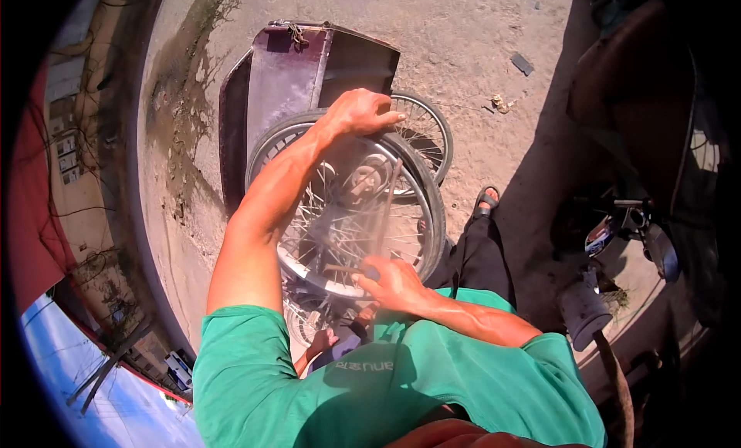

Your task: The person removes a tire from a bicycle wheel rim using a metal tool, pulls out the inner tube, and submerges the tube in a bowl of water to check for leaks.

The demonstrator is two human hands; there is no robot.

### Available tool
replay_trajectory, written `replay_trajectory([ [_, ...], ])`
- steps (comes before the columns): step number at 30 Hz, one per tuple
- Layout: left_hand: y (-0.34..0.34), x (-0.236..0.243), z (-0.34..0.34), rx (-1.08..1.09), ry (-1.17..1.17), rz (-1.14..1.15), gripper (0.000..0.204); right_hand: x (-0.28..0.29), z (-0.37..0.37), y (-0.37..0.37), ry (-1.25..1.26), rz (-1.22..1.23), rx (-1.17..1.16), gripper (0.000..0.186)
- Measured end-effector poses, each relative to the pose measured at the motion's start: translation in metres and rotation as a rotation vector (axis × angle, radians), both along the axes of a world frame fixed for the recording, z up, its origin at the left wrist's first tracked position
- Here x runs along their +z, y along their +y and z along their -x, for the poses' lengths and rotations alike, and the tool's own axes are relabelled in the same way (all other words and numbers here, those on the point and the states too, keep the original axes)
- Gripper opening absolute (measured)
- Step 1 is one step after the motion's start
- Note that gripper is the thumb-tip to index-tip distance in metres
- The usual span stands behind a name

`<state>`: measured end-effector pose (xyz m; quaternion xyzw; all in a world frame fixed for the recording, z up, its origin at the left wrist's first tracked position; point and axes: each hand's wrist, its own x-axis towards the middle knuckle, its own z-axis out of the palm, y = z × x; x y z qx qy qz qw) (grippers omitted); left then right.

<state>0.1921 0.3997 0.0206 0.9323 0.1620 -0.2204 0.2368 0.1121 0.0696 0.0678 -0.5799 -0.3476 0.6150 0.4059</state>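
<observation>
My left hand [361, 112] grips the top of a bicycle wheel [429, 209] with a black tyre, silver rim and wire spokes, held in front of my body. My right hand [394, 282] is closed at the wheel's lower part, round what looks like a thin metal tool [343, 270], partly smeared by motion. The wheel's middle is blurred, so its hub is unclear. A second spoked wheel [446, 139] shows behind the upper right of the held one, in front of a dark maroon metal body [289, 62], perhaps a sidecar.
Concrete ground [494, 47] surrounds the wheels. My sandalled foot [486, 197] stands at right. In shadow at right are bicycle or motorbike parts [633, 240] and a pale cylinder [587, 317] on a pole. A building wall [77, 170] with wires lines the left.
</observation>
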Motion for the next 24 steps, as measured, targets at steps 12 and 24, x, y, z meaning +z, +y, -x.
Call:
replay_trajectory([
  [12,-0.006,-0.009,0.03,0.033,-0.283,-0.223,0.056,-0.097,0.065,0.035,-0.521,-0.086,0.077,0.037],
  [24,-0.141,-0.028,0.051,-0.034,-0.601,-0.462,0.036,-0.096,0.063,0.038,-0.519,-0.009,0.282,0.045],
])
